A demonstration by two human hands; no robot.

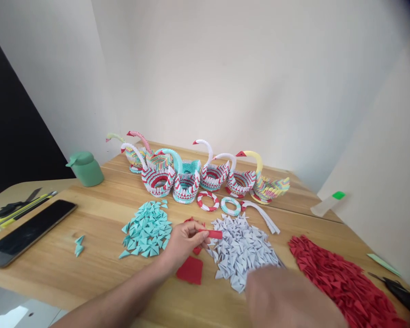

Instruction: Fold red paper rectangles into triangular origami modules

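Observation:
My left hand [188, 236] pinches a small folded strip of red paper [214, 234] between thumb and fingers, above the middle of the table. Beneath that wrist lies a flat piece of red paper [190, 270], and more red paper shows partly hidden behind the fingers. At the lower right my right hand [276, 294] is a blur close to the camera, so its fingers cannot be made out. It covers the near edge of a pile of pale grey-white folded paper triangles [246, 248]. Left of my left hand spreads a pile of turquoise triangles [148, 228].
Several folded-paper swans [159, 180] stand along the back, with a red-and-white paper ring [207, 201] and a turquoise-and-white ring [230, 206] before them. Red triangles [341, 278] heap at right, near black-handled scissors [399, 291]. A phone [30, 232] and green pot [86, 169] are left.

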